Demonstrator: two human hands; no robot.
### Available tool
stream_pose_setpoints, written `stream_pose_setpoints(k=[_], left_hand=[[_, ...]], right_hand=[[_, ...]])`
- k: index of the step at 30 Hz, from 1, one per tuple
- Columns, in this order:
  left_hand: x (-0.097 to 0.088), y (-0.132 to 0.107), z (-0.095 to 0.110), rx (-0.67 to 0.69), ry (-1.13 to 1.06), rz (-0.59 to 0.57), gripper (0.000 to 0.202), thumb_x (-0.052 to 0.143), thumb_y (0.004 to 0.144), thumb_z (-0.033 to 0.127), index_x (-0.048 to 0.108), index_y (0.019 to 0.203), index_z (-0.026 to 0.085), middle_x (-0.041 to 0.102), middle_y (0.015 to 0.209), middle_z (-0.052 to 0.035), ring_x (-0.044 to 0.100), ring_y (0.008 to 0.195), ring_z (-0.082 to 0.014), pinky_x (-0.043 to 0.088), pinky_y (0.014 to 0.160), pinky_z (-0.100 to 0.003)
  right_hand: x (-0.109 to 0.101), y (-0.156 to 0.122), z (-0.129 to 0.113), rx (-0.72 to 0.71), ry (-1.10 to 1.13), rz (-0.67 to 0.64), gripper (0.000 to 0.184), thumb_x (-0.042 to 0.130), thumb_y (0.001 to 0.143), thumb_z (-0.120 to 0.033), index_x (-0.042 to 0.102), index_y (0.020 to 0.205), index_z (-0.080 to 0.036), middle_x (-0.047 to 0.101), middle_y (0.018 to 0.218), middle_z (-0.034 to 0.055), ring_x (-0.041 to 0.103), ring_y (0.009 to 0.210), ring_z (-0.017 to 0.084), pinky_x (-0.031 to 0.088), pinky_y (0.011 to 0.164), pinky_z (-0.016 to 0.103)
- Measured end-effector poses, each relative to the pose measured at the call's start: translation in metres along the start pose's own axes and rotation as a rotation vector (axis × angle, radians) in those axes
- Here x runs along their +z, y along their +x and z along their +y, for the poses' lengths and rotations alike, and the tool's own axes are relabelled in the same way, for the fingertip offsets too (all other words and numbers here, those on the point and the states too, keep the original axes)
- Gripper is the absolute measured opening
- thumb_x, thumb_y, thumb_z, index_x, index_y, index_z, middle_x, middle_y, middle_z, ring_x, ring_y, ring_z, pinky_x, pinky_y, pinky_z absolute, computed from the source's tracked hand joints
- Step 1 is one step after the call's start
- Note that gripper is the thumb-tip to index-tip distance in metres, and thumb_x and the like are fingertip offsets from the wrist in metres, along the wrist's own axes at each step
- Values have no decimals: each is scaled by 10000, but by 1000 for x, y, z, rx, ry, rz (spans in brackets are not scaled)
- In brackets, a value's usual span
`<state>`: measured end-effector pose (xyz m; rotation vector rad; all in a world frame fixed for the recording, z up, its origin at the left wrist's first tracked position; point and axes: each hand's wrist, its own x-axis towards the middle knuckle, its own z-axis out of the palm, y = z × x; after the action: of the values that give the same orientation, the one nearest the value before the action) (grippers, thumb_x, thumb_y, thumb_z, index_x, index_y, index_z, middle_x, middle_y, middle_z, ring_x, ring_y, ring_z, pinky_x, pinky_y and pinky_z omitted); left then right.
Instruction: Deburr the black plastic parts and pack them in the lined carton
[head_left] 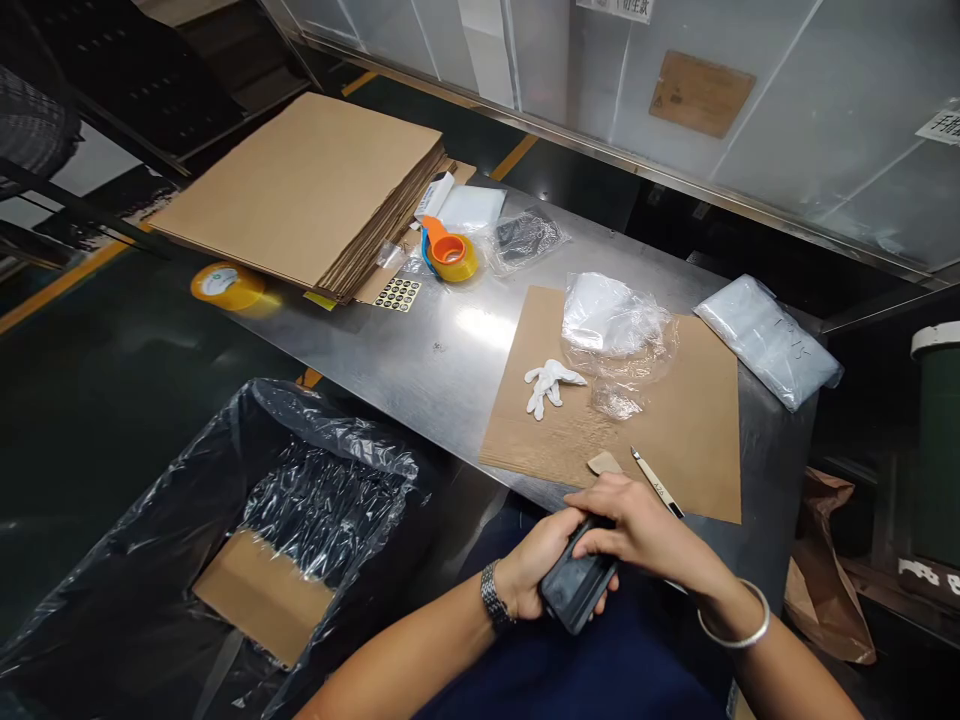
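Note:
A black, block-shaped part (579, 582) with ridged long edges is held low, in front of my body at the table's near edge. My left hand (536, 562) is wrapped around it from the left and below, with fingertips showing on its right side. Over its far end bends my right hand (634, 525), the thumb pressed along the top and the fingers curled; whatever lies under those fingers is hidden. Just beyond my right hand are a small tan scrap (604, 463) and a slim craft knife or pen-like tool (657, 482), both on a cardboard sheet (694, 425).
On the metal table (420, 365) are a white glove (551, 385), clear plastic bags (619, 320), a tape dispenser (452, 252), a sticker sheet (397, 294) and stacked cardboard (307, 190). A tape roll (225, 284) sits at the left edge. A black-lined bin (180, 480) stands at lower left.

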<state>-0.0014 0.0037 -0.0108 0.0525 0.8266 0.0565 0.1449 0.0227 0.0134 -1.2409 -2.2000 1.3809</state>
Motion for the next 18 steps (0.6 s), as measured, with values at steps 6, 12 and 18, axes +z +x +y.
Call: stream_pose_setpoints(k=[6, 12, 18], left_hand=[[-11, 5, 5, 52, -85, -59, 574, 248, 836, 511, 601, 740, 68, 624, 597, -90, 574, 420, -143, 416, 397, -227], [-17, 10, 7, 296, -144, 134, 441, 404, 819, 485, 603, 827, 92, 646, 629, -73, 578, 459, -129, 431, 457, -216], [-18, 11, 12, 371, -234, 25, 460, 356, 835, 476, 609, 837, 92, 636, 656, -76, 582, 497, -146, 441, 477, -240]], right_hand=[[-10, 3, 48, 290, 506, 303, 298, 669, 694, -429, 710, 852, -180, 700, 841, 68, 631, 785, 203, 471, 725, 315], [19, 4, 61, 361, 612, 544, 464, 394, 851, -518, 628, 1019, -154, 678, 885, 97, 631, 765, 177, 502, 705, 335], [37, -5, 37, 308, 669, 566, 372, 465, 848, -437, 562, 1125, -207, 626, 1037, 70, 602, 873, 176, 494, 710, 298]])
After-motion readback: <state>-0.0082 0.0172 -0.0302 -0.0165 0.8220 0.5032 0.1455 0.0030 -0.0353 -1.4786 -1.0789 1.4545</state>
